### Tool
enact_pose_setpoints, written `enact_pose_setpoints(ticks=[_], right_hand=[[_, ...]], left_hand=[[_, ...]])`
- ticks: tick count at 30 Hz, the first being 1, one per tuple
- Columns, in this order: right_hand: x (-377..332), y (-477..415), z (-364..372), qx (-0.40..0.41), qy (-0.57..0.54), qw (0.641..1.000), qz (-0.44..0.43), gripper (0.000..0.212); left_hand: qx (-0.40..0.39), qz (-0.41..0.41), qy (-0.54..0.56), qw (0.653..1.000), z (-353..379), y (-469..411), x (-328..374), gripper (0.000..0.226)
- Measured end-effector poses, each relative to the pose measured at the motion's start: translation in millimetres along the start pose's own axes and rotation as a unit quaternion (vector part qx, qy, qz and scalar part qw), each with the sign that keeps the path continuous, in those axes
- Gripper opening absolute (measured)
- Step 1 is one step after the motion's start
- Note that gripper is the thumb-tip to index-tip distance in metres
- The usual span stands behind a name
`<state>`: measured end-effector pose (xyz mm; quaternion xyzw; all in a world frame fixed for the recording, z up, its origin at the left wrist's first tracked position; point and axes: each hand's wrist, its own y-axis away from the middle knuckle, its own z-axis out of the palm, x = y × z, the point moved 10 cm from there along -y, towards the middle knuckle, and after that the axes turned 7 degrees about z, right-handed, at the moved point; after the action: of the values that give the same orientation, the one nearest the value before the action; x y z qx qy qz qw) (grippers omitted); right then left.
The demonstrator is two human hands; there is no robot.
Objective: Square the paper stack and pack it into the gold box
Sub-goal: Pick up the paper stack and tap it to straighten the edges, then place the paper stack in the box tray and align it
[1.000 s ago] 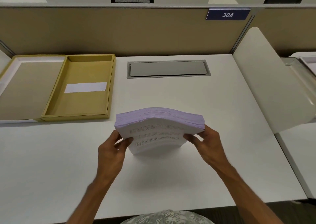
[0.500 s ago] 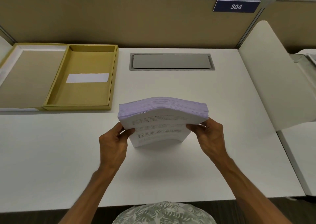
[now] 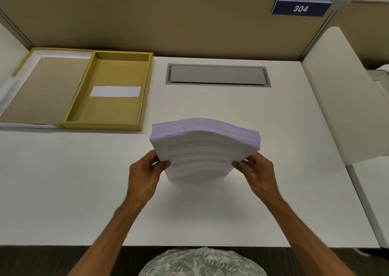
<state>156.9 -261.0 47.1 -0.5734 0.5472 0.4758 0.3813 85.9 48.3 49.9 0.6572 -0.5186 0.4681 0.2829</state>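
Observation:
A thick paper stack (image 3: 200,149) stands on its lower edge on the white desk (image 3: 63,191), tilted toward me, with printed text on the sheet facing me and a bowed, purple-tinted top edge. My left hand (image 3: 145,172) grips its left side and my right hand (image 3: 257,171) grips its right side. The gold box (image 3: 147,98) lies open at the back left, apart from the stack, with a white slip (image 3: 115,91) on its floor. Its lid (image 3: 42,90) lies flat to the left of it.
A grey cable hatch (image 3: 216,75) is set into the desk behind the stack. Along the back runs a tan partition (image 3: 147,22) bearing a blue 304 sign (image 3: 301,7). A white divider panel (image 3: 345,98) borders the desk's right side.
The stack and both hands keep the same grip and stay near the desk's middle. The view has tilted down a little, so everything sits slightly higher in frame.

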Motion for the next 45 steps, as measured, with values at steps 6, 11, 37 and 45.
enact_pose_setpoints(ticks=[6,11,37,45], right_hand=[[-10,-12,4,-0.007,-0.011,1.0,-0.022,0.049],[-28,-28,16,-0.043,0.005,0.998,-0.033,0.025],[-70,-105,261,-0.059,-0.084,0.978,0.18,0.026],[-92,-181,320,-0.042,-0.044,0.98,0.188,0.023]], left_hand=[[0.038,0.004,-0.032,0.999,-8,-4,5,0.03],[0.05,0.024,-0.016,0.998,-29,-22,24,0.026],[-0.053,-0.157,0.136,0.977,-206,-175,-111,0.012],[-0.071,-0.158,0.116,0.978,-246,-262,-138,0.011]])
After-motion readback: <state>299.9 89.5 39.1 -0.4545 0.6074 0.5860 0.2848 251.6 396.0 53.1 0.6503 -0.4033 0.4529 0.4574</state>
